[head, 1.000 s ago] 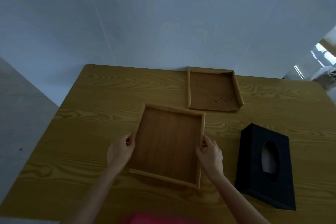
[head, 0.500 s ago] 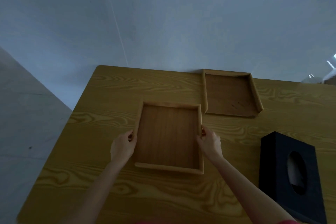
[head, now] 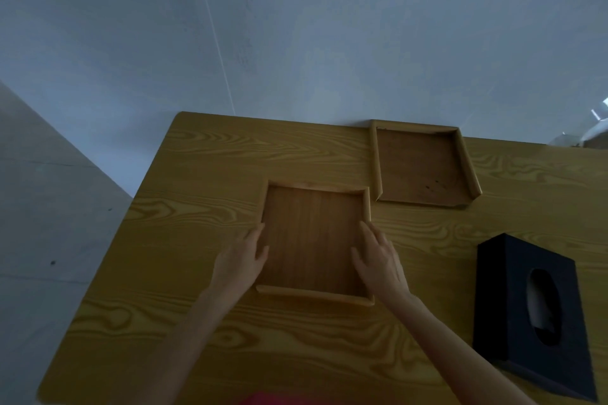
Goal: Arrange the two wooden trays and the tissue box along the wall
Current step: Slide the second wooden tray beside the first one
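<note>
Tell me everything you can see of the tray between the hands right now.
The near tray is a shallow rectangular wooden tray with a darker, straight-grained floor and a lighter raised rim on all four sides. It is empty and appears to lie flat on the table, well short of the wall and apart from the far tray. The left hand rests on its left rim and the right hand on its right rim, fingers extended rather than curled around it.

Two wooden trays showing: near tray (head: 314, 240), far tray (head: 418, 168). One black tissue box (head: 513, 316) lying at right. One wooden table (head: 204, 181) carrying all three. Two bare hands showing: left hand (head: 241, 261), right hand (head: 378, 261).
</note>
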